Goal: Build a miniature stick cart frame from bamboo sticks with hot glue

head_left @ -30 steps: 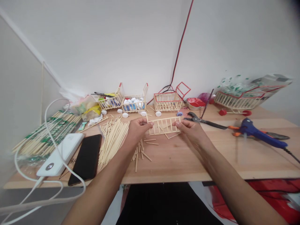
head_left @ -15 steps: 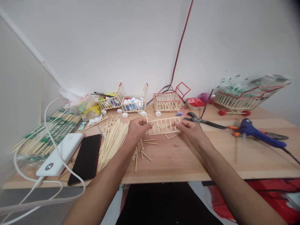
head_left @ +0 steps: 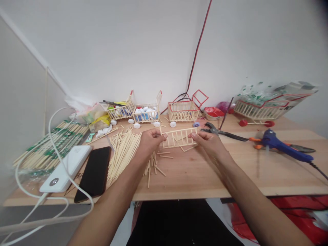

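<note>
Between my hands is a small ladder-like frame of wooden sticks, held up just above the table. My left hand pinches its left end, where one stick juts upward. Thumb and fingers of my right hand are closed on its right end. Beneath the frame lie a few loose stick pieces. A heap of thin wooden sticks spreads beside my left forearm, with short cut pieces near it.
Small stick carts stand along the wall. A red paint dish, pliers and a blue glue gun lie to the right. On the left are a black phone, a white power bank and packaged sticks.
</note>
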Motion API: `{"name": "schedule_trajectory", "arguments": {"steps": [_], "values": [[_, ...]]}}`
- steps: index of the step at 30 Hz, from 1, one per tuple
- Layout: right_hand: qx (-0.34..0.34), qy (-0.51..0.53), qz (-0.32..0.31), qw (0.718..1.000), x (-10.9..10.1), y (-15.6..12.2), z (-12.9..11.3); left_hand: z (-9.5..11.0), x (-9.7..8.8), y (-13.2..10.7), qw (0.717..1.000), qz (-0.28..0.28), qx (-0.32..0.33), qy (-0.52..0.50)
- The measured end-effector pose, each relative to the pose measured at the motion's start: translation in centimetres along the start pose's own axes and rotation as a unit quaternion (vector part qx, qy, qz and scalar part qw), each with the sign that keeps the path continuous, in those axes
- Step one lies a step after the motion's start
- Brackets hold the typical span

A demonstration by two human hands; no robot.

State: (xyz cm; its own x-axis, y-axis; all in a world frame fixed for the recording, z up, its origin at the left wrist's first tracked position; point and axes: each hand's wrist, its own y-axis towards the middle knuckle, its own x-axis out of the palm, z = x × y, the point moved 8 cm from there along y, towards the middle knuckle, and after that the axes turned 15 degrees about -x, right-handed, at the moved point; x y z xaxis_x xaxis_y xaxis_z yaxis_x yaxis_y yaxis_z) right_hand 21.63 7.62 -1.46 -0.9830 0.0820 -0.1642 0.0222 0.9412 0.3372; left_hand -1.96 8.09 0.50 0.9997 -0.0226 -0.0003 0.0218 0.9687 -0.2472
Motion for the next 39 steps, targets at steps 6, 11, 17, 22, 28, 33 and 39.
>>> {"name": "schedule_trajectory", "arguments": {"steps": [6, 11, 17, 22, 28, 33, 39], "values": [[-0.011, -0.025, 0.001, 1.000, -0.06, -0.01, -0.33, 0.10, -0.02, -0.16, 1.000, 0.004, 0.001, -0.006], [-0.001, -0.014, 0.001, 1.000, -0.07, -0.07, 0.00, 0.03, -0.05, -0.09, 1.000, 0.003, -0.001, -0.002], [-0.003, -0.011, 0.002, 1.000, 0.00, -0.10, -0.14, -0.03, -0.07, -0.05, 1.000, 0.001, 0.003, 0.005], [-0.003, -0.016, -0.002, 1.000, -0.07, -0.07, 0.17, 0.12, -0.05, -0.20, 1.000, 0.004, -0.005, -0.003], [-0.003, -0.019, -0.001, 1.000, 0.07, -0.15, -0.33, 0.04, -0.03, -0.20, 1.000, 0.004, -0.007, -0.007], [0.001, -0.027, 0.001, 1.000, 0.17, -0.20, -0.63, -0.07, -0.16, -0.10, 1.000, 0.008, -0.007, -0.009], [-0.010, -0.024, -0.004, 1.000, 0.20, -0.05, -0.34, 0.28, -0.19, -0.40, 1.000, 0.011, 0.001, -0.007]]}}
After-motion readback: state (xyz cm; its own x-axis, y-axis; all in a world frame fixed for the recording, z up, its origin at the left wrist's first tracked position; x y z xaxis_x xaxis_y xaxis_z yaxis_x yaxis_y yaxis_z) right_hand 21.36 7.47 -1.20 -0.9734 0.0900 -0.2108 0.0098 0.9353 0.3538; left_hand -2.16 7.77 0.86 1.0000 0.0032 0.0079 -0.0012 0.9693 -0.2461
